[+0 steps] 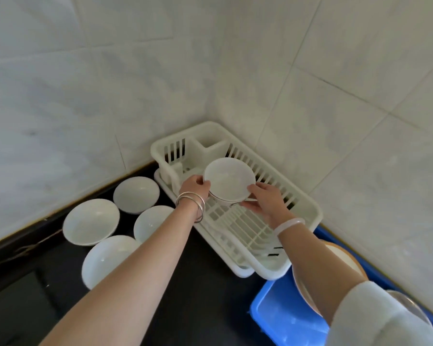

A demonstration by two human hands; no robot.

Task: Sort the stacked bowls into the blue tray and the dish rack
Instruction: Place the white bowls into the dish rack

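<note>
A small stack of white bowls [229,179] is tilted over the white dish rack [308,203] in the wall corner. My left hand [194,189] pinches the stack's left rim. My right hand [265,199] grips its lower right edge, fingers under the bottom bowl. Several larger white bowls [90,221] lie apart on the dark counter to the left, one partly hidden by my left forearm. The blue tray [280,310] sits at the lower right, with a tan-rimmed dish [345,258] in it, mostly hidden by my right arm.
Tiled walls [335,71] close in behind and to the right of the rack. The dark counter [198,295] runs between the loose bowls and the tray. A shiny rounded object [410,305] shows behind my right sleeve.
</note>
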